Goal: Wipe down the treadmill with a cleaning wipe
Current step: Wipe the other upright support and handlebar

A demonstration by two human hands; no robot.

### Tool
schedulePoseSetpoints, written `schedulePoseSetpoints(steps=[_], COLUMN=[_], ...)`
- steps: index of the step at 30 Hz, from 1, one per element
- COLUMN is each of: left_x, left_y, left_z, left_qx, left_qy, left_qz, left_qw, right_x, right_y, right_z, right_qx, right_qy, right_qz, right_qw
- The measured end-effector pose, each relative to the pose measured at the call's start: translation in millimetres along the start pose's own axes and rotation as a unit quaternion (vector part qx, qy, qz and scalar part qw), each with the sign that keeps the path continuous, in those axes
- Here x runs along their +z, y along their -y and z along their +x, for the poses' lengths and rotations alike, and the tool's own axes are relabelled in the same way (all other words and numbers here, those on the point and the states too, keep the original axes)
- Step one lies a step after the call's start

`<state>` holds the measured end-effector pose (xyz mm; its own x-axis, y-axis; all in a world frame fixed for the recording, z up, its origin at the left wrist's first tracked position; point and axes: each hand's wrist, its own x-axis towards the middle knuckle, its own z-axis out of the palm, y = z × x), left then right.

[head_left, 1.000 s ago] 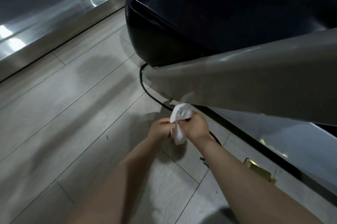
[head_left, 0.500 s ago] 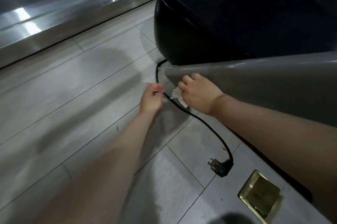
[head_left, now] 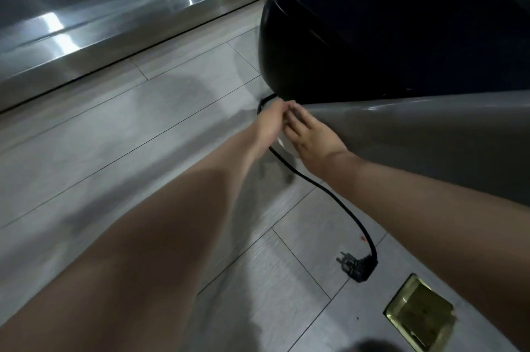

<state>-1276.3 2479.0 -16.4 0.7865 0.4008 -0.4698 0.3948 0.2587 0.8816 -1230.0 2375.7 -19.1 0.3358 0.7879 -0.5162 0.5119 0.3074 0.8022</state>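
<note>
The treadmill fills the upper right, with a glossy black motor cover and a grey side rail below it. My right hand lies on the pointed front end of the rail, fingers fairly straight, pressing a white wipe against it. Only a small edge of the wipe shows under the palm. My left hand reaches to the same rail tip and its fingertips meet the right fingers. Motion blur hides whether the left fingers pinch anything.
A black power cord runs from under the motor cover across the grey plank floor to an unplugged plug. A brass floor socket sits at the lower right. A shiny metal baseboard lines the far left wall.
Both hands rose from the floor side to the rail tip. The right hand laid the wipe on the rail, and the left hand closed in beside it.
</note>
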Motion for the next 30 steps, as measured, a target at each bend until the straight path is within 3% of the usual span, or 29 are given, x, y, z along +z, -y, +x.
schedulePoseSetpoints(steps=[4, 7, 13, 18, 21, 25, 30], left_x=[-7.1, -7.2, 2.1, 7.4, 15.1, 31.7, 50.7], left_y=[-1.7, -0.6, 1.1, -7.8, -8.9, -5.2, -27.7], left_z=[7.7, 7.2, 4.7, -17.2, -30.4, -44.4, -66.0], left_qx=[-0.009, -0.027, 0.001, -0.004, 0.055, 0.202, 0.224], left_qy=[0.049, 0.033, 0.01, 0.013, 0.002, -0.02, 0.023], left_qz=[0.024, 0.102, 0.063, 0.071, 0.103, 0.186, 0.14], left_qw=[0.998, 0.994, 0.998, 0.997, 0.993, 0.961, 0.964], right_x=[18.9, 37.2, 15.2, 33.0, 35.7, 25.9, 41.6], right_y=[25.3, 32.9, -24.1, 13.6, 0.8, -39.7, -16.8], right_z=[-18.8, -58.7, -65.8, -122.9, -149.2, -169.0, -233.5], right_qx=[-0.067, -0.1, -0.017, -0.054, -0.045, 0.029, -0.052], right_qy=[0.004, -0.006, -0.021, 0.016, 0.045, -0.013, 0.035], right_qz=[0.01, -0.03, -0.011, 0.006, 0.018, 0.061, 0.053], right_qw=[0.998, 0.995, 1.0, 0.998, 0.998, 0.998, 0.997])
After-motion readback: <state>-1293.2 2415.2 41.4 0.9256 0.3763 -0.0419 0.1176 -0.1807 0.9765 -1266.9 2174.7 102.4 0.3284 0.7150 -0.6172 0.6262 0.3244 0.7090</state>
